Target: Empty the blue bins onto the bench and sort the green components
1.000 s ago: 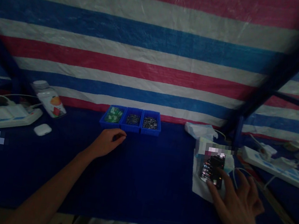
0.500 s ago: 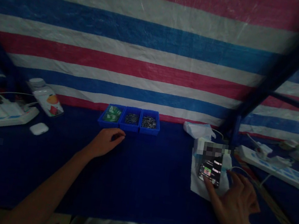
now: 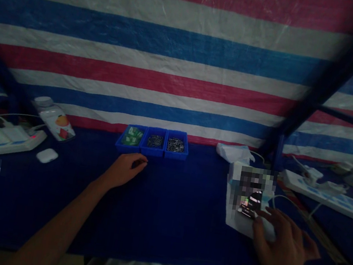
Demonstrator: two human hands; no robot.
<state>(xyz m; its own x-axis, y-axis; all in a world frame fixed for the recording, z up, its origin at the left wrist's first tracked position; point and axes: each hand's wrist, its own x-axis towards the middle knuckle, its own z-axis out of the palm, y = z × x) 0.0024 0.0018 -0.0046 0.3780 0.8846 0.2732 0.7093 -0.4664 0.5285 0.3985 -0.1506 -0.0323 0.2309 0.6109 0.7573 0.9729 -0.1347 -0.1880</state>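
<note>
- We log the left hand (image 3: 125, 170) loosely curled, just before three blue bins (image 3: 153, 141) of small parts, not touching.
- Right hand (image 3: 283, 250), well apart — fingertips on a smartphone (image 3: 250, 204) lying on white paper (image 3: 233, 216), dark blue counter (image 3: 181, 230) beneath.

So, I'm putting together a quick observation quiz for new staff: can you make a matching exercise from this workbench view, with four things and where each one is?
Things:
1. Left hand
2. Right hand
3. Phone
4. Small white case

Places:
A. Lying on a white sheet
B. Just in front of three blue bins
C. On the dark blue cover, near a power strip
D. Over the white sheet, fingers reaching the phone

Right pairs: 1-B, 2-D, 3-A, 4-C
</note>
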